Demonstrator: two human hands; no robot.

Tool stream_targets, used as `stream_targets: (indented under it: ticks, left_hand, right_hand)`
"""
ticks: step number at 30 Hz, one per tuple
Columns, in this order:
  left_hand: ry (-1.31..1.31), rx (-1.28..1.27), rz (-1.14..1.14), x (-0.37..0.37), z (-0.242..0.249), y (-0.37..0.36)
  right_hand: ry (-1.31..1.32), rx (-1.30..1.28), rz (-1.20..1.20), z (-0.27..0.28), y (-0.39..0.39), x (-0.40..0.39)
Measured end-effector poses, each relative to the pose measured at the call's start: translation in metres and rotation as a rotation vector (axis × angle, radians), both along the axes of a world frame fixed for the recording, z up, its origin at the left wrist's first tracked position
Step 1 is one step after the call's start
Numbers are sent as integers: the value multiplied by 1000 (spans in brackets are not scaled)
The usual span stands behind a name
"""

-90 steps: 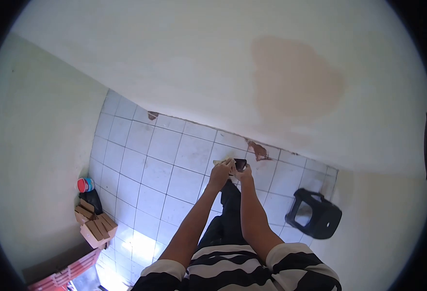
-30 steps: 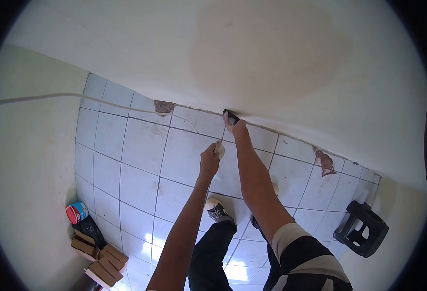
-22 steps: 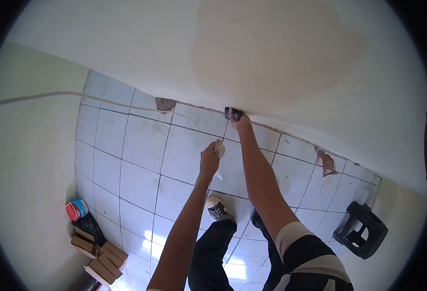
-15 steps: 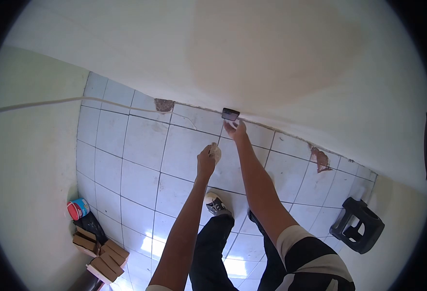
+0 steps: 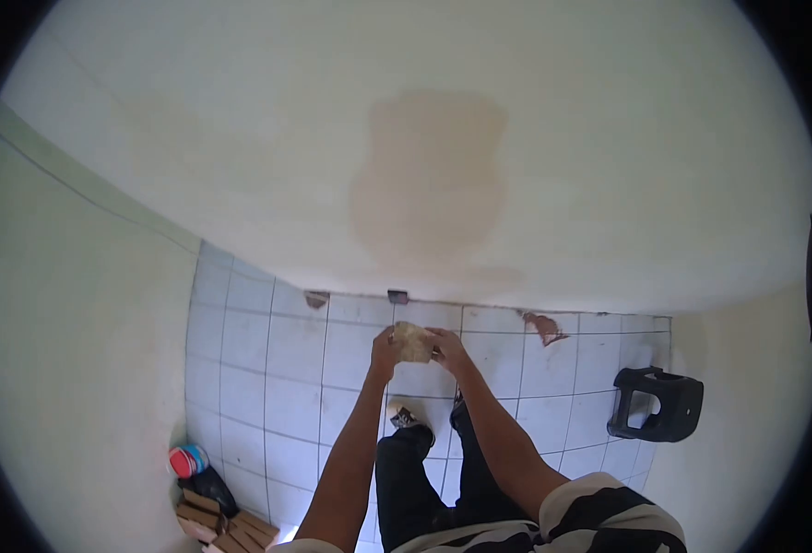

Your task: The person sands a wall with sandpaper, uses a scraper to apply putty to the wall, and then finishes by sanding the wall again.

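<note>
A tan, roughly rectangular piece, perhaps sandpaper or cloth, is held between my two hands in front of the wall. My left hand is closed on its left edge. On its right edge my right hand is closed too. Beyond them, a small dark rectangular object rests at the foot of the wall. The pale wall bears a large darker beige patch.
White floor tiles show damaged spots along the wall's foot. A dark plastic stool stands at the right. At the lower left are a red and blue bucket, a black bag and cardboard boxes.
My right hand has left the small dark object by the wall and now grips the tan piece together with my left hand. The view has tilted up, showing more wall.
</note>
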State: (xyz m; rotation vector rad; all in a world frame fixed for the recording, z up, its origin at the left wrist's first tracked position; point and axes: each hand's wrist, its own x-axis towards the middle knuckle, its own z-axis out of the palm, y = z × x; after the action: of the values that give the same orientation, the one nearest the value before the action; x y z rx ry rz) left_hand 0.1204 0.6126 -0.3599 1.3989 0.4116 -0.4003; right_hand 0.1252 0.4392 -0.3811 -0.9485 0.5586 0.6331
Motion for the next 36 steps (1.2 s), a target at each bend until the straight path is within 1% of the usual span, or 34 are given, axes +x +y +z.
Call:
stream_targets:
  ticks: [1,2,3,4,5,6,7,8,9,10,12,13,15,16,18,19,20,21,22,23,25,26,28,29,30,32,33,34,36]
  left_hand:
    - [-12,55,-71,0,27,-9]
    - [-28,50,-97,-1,51,-22]
    - [-162,184,-195,-5,80,-35]
    - [-290,318,-287,-12,106,-46]
    - [-282,316,-300,-18,127,-58]
    - [-310,300,-253,-24,143,-75]
    - [-335,284,-204,-32,158,-90]
    - [-273,224,-205,-37,180,-104]
    - [-194,119,-166,-44,213,-118]
    - [-186,121,-183,-51,232,-129]
    - [-37,-111,-145,-54,253,-145]
    - [-30,-116,-164,-55,258,-156]
    - [29,-184,-276,-57,263,-171]
    - [19,-186,-316,-62,266,-183]
    - [-41,-190,-481,-63,271,-212]
    - [-26,-179,-490,-66,284,-231]
    - [-35,-184,-543,-69,283,-252]
    - [-160,-118,-677,-68,270,-271]
    - [-293,-53,-804,-67,273,-293]
    - [-312,-60,-847,-70,276,-317]
    - [-391,61,-856,-90,295,-361]
    - [-411,51,-888,-99,299,-384]
    - [-458,198,-827,-114,296,-438]
    - [-440,153,-756,-124,295,-466]
    - [-465,136,-779,-134,293,-496]
    - [-245,-65,-754,-157,285,-555]
    - [-350,3,-797,-167,295,-584]
    - [-357,-9,-827,-177,297,-613]
    - [-444,-85,-929,-200,294,-659]
  right_hand:
    - [-27,-3,-27,26,-11,3]
    - [-234,-476,57,50,-24,0]
    - [-419,-953,150,71,-36,-11]
    - [-555,-1030,41,104,-45,-17]
    - [-685,-1100,-64,134,-55,-19]
    - [-769,-1084,-85,166,-68,-27]
    - [-762,-1109,-154,181,-77,-31]
    - [-682,-1070,-159,222,-88,-42]
    - [-590,-1061,-156,240,-101,-51]
    - [-573,-1062,-166,249,-114,-61]
    - [-448,-772,-272,259,-134,-72]
    - [-436,-781,-287,262,-145,-79]
    - [-466,-461,-473,264,-164,-98]
    - [-471,-472,-514,278,-177,-112]
    - [-311,-324,-598,302,-198,-136]
    - [-314,-339,-649,301,-215,-147]
    - [-382,-261,-570,301,-234,-159]
    - [-452,-188,-486,301,-251,-169]
    - [-465,-203,-533,303,-269,-176]
    - [-450,-253,-559,305,-286,-183]
    - [-456,-358,-581,313,-320,-207]
    - [-467,-371,-616,320,-338,-218]
    - [-305,-601,-567,325,-383,-239]
    - [-354,-635,-643,327,-403,-248]
    - [-367,-653,-673,332,-425,-258]
    - [-223,-929,-666,338,-469,-280]
    - [-145,-1034,-701,356,-487,-290]
    - [-135,-1044,-731,344,-513,-298]
    - [-163,-1018,-963,324,-552,-318]
